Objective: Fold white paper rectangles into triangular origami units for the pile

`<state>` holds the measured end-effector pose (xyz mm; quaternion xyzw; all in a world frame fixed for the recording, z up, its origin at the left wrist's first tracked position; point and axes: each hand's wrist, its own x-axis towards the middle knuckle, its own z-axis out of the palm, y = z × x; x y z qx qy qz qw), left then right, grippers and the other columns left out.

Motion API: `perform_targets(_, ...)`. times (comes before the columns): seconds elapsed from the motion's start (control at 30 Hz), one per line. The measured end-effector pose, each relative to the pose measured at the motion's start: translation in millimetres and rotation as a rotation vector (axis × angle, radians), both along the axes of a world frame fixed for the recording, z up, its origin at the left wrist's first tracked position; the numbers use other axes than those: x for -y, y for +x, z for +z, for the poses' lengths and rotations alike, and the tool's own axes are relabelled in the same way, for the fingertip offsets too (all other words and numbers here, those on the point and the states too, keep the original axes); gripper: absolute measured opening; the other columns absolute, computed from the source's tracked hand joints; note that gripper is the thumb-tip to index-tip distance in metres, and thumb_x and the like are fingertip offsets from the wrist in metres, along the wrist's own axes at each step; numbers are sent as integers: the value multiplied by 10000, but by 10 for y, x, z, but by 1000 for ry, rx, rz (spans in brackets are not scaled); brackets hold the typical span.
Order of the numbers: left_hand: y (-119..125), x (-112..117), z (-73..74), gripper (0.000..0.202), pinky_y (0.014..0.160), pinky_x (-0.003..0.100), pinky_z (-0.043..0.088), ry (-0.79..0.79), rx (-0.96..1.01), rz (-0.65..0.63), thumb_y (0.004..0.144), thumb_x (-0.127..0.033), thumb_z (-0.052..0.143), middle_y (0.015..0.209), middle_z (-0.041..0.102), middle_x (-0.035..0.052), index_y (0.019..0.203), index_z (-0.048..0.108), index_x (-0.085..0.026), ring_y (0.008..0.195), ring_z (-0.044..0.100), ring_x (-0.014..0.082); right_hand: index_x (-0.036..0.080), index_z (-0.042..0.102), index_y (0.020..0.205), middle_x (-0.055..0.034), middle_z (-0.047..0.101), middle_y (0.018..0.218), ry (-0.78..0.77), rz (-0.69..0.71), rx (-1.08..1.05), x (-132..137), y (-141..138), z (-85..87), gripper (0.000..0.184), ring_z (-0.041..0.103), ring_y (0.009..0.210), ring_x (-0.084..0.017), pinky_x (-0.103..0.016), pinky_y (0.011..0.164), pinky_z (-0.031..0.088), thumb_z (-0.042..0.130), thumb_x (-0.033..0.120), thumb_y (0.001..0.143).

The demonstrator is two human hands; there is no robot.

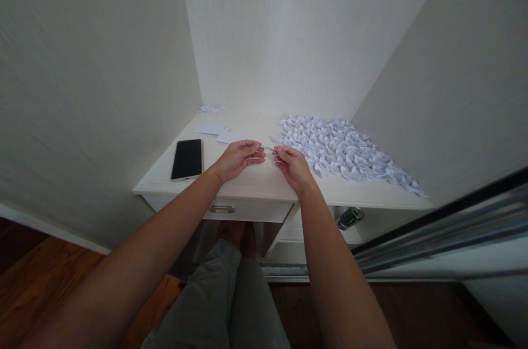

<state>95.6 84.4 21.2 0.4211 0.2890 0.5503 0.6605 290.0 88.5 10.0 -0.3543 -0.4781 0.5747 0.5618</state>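
Far left on the white desktop [259, 187]: dark-screened phone [187, 159], lying flat. Next, flat white paper pieces [210, 128], with a small cluster of paper bits [211, 109] behind, by the wall. Left hand [240, 159]: thumb and forefinger pinch one end of a thin pale strip [268, 148], other fingers loosely extended. Strip spans the gap between hands, above the desktop. Right hand [291, 166]: thumb and forefinger pinch its other end, remaining fingers curled. Rightward, broad spread of folded white papers [342, 148]; dark can [350, 218] below, under desktop level.

1 head view: above desk [264, 183], facing forward-down.
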Motion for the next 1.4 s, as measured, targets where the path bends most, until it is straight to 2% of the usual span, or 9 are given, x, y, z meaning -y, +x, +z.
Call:
perform_targets(0.13, -11, -18, -46, 203, 872, 386, 616, 13, -63, 59, 742, -179, 863, 880, 743, 84, 879, 737, -99, 800, 729, 171, 217, 780, 798, -10, 705, 775, 1, -41, 24, -22, -14, -33, 259, 557, 692, -125, -282, 649, 415, 876, 330, 586)
perform_targets(0.23, -26, -33, -90, 260, 837, 394, 626, 34, -101, 101, 695, -170, 878, 860, 736, 72, 907, 746, -99, 759, 718, 167, 222, 784, 825, 10, 694, 732, 13, -71, 43, -34, -29, -55, 275, 546, 662, -119, -290, 663, 417, 867, 289, 572)
perform_targets(0.37, -17, -58, -129, 350, 733, 355, 631, 84, -139, 165, 656, -197, 886, 811, 730, 60, 962, 743, -103, 734, 705, 164, 216, 782, 863, 16, 684, 685, 35, -115, 82, -43, -42, -83, 312, 573, 668, -133, -302, 691, 431, 864, 285, 569)
perform_targets(0.5, 14, -71, -141, 348, 636, 316, 613, 145, -202, 209, 617, -219, 900, 748, 717, 60, 892, 730, -91, 699, 694, 170, 202, 770, 822, 9, 681, 678, 60, -162, 133, -64, -41, -117, 288, 584, 664, -143, -320, 713, 444, 865, 302, 570)
perform_targets(0.7, 10, -75, -146, 310, 587, 267, 585, 223, -258, 215, 582, -204, 909, 654, 657, -4, 758, 666, -123, 585, 645, 122, 194, 756, 786, 6, 669, 654, 76, -142, 176, -59, -39, -125, 260, 569, 635, -145, -319, 676, 431, 838, 303, 564)
perform_targets(0.8, 3, -78, -151, 298, 564, 248, 560, 243, -275, 212, 607, -217, 901, 636, 635, -15, 755, 659, -127, 547, 637, 114, 200, 755, 789, 16, 657, 643, 88, -128, 182, -42, -40, -112, 253, 557, 622, -138, -312, 667, 423, 829, 300, 569)
perform_targets(1.03, 6, -46, -131, 352, 603, 280, 574, 238, -298, 159, 672, -325, 888, 728, 681, 23, 892, 722, -106, 584, 659, 128, 228, 754, 835, 39, 628, 668, 131, -117, 190, -46, -51, -101, 250, 546, 632, -130, -297, 661, 417, 822, 324, 615)
perform_targets(1.27, -2, -51, -122, 401, 672, 304, 580, 219, -300, 151, 656, -377, 911, 739, 697, 32, 894, 740, -103, 627, 678, 142, 221, 769, 770, 16, 686, 691, 144, -78, 196, -16, -78, -72, 157, 565, 659, -139, -313, 713, 447, 815, 299, 642)
perform_targets(1.4, 12, -16, -95, 443, 735, 348, 598, 178, -238, 63, 665, -412, 913, 718, 700, 39, 927, 751, -93, 654, 675, 149, 220, 772, 773, 14, 695, 707, 112, -62, 154, -1, -60, -58, 188, 570, 667, -138, -314, 724, 455, 841, 316, 626)
